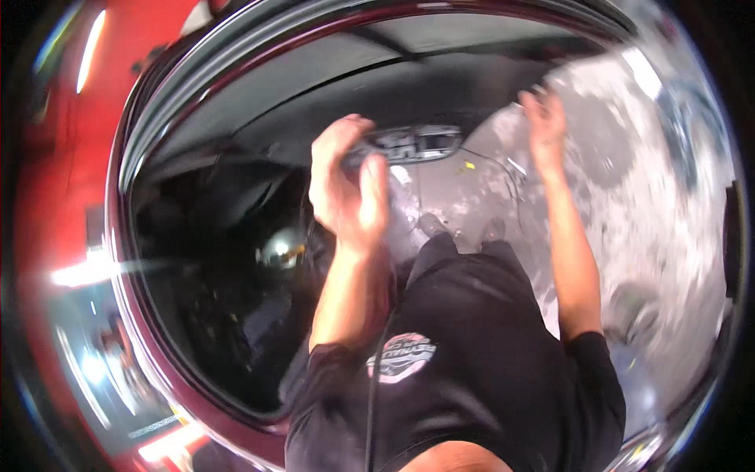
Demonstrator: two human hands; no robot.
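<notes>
My left hand (344, 189) is raised beside a dark car window and door. Its thumb and fingers are apart in a curved shape, with nothing plainly between them. Behind the fingers sits a dark panel with light-edged buttons (436, 141); its left end is covered by the hand, and I cannot tell whether they touch. My right hand (546, 130) is held out in the air over the grey floor, its fingers spread, blurred and holding nothing visible. Dark glass (212, 291) lies left of my left forearm, showing blurred reflections.
Dark red car trim (118, 228) curves around the glass on the left. A thin dark cable (515, 193) runs near the panel over the stained grey floor (629, 197). A small yellow piece (469, 165) is by it. Red surfaces (71, 126) and bright lights stand beyond the car.
</notes>
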